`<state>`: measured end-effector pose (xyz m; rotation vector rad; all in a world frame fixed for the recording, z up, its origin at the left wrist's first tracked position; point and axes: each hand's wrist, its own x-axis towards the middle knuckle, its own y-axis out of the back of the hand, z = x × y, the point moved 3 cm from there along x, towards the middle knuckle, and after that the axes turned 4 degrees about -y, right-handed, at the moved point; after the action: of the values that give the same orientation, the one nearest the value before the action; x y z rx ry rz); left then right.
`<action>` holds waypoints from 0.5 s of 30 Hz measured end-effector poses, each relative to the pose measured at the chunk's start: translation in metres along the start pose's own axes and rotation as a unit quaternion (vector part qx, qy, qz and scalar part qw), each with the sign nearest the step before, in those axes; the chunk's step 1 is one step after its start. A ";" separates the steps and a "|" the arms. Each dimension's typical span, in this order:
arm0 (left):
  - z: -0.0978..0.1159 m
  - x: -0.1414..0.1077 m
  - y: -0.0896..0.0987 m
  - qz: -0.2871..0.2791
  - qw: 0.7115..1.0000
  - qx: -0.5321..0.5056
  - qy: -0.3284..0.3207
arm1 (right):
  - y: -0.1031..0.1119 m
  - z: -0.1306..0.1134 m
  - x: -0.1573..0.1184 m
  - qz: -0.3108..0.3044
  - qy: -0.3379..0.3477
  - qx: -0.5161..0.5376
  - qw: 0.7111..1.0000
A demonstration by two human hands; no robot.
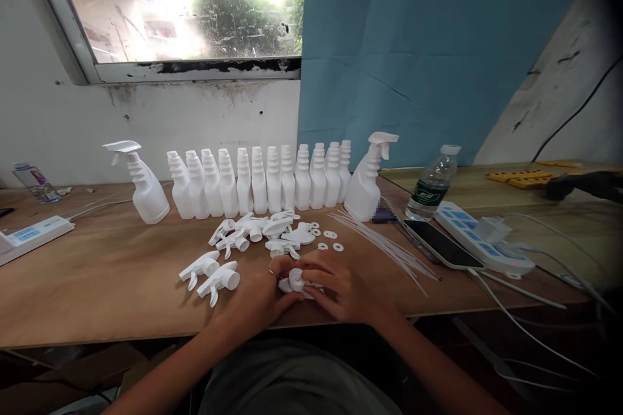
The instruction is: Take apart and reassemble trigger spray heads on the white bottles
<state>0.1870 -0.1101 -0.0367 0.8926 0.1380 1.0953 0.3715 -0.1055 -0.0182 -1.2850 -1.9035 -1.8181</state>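
Observation:
Near the table's front edge, my left hand (263,295) is closed around a white trigger spray head (295,279), its round collar facing up. My right hand (343,288) grips the same spray head from the right, fingertips at the collar. Anything small between those fingertips is hidden. Just beyond my hands lies a pile of loose white spray heads (250,227). Two more spray heads (219,282) rest to the left. Several flat white washers (337,247) are scattered beyond my right hand. Thin white tubes (382,245) lie in a loose bundle on the right.
White bottles without tops (257,181) stand in a row at the back, flanked by two bottles with spray heads (148,191). Rightward are a water bottle (431,185), a phone (442,244) and a power strip (511,262) with cables. Another power strip (36,237) sits far left.

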 end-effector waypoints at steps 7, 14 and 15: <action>0.004 0.001 0.006 -0.017 0.995 0.076 -0.058 | -0.009 0.006 -0.002 -0.072 -0.045 0.046 0.995; -0.004 0.003 0.005 0.001 0.993 0.100 -0.070 | -0.013 0.009 -0.007 -0.068 -0.066 0.073 0.993; -0.004 0.003 0.004 0.002 0.992 0.103 -0.069 | -0.013 0.009 -0.007 -0.064 -0.067 0.074 0.993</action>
<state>0.1835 -0.1044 -0.0354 1.1504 0.1358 1.0307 0.3706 -0.0990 -0.0340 -1.2914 -2.1946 -1.6470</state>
